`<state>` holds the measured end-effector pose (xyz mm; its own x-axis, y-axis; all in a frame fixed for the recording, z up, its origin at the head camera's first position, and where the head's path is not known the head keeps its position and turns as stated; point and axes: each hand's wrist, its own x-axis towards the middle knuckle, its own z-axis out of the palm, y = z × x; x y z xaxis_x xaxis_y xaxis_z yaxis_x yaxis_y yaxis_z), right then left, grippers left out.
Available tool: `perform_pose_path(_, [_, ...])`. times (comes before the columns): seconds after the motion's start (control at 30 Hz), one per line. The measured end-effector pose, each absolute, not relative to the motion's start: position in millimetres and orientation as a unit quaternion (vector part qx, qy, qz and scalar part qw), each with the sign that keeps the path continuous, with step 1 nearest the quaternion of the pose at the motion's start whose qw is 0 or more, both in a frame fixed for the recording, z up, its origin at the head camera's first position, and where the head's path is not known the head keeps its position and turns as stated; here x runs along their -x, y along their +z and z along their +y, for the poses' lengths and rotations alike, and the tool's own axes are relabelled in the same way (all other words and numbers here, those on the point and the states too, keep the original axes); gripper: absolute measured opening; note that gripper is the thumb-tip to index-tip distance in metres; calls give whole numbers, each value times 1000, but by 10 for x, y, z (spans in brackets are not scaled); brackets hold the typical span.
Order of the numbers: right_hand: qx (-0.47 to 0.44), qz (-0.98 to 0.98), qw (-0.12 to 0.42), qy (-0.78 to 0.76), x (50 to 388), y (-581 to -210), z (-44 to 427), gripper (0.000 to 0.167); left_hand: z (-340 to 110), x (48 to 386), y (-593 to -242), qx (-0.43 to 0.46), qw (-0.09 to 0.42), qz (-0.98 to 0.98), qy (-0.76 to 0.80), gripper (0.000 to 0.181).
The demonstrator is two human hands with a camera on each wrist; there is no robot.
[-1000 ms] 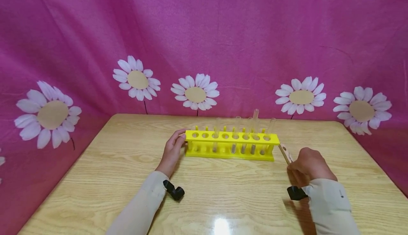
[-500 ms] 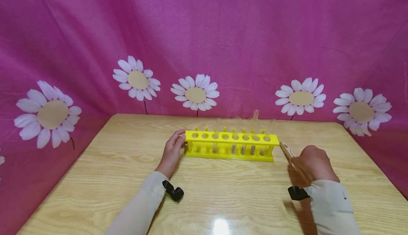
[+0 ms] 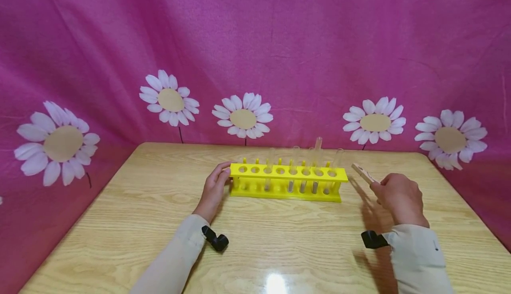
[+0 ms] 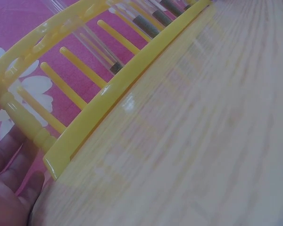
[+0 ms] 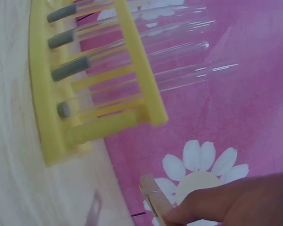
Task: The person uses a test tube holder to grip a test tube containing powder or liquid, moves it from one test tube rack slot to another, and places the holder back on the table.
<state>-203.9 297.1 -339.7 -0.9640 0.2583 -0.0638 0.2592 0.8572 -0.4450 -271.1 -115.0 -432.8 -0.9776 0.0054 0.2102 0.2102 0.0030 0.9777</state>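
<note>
A yellow test tube rack (image 3: 287, 195) stands on the table with several clear test tubes (image 3: 295, 156) upright in its holes. Dark grey matter (image 5: 70, 68) fills the bottoms of tubes in the right wrist view. My left hand (image 3: 213, 190) holds the rack's left end, thumb and fingers at the top plate; in the left wrist view other fingers (image 4: 12, 155) lie beside the end post. Right of the rack, my right hand (image 3: 400, 198) grips a wooden test tube holder (image 3: 363, 173), raised above the table with its tip pointing up and left. Its rear part is hidden by the hand.
The wooden table (image 3: 255, 241) runs back to a pink cloth (image 3: 311, 63) with white flowers. Two holes at the rack's left and one near its middle have no tube. Thin yellow pegs (image 4: 63, 87) rise from the rack's base.
My right hand has lifted the test tube holder up and slightly right, so its tip now stands higher and clear of the rack's end. The left hand stays at the rack.
</note>
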Motion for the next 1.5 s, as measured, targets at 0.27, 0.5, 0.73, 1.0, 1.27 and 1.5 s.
perform_pose_path(0.27, [-157, 953, -60, -251, 2022, -3268, 2884, 38, -1159, 2717, -4336, 79, 69, -700, -706, 36])
perform_pose_path(0.5, [-166, 941, -108, -276, 1948, -3111, 2789, 41, -1165, 2711, -4333, 78, 67, -704, -703, 37])
perform_pose_path(0.73, [-155, 929, -166, -293, 1876, -2926, 2506, 41, -1217, 2662, -4325, 78, 56, -701, -707, 39])
perform_pose_path(1.0, [-120, 929, -189, -296, 1867, -2757, 2252, 42, -1157, 2718, -4355, 83, 67, -704, -703, 38])
perform_pose_path(1.27, [-71, 926, -206, -307, 1916, -2735, 1958, 34, -1161, 2735, -4348, 72, 59, -704, -704, 41])
perform_pose_path(1.5, [-21, 928, -224, -296, 1917, -2792, 1758, 28, -1179, 2727, -4329, 76, 62, -691, -716, 38])
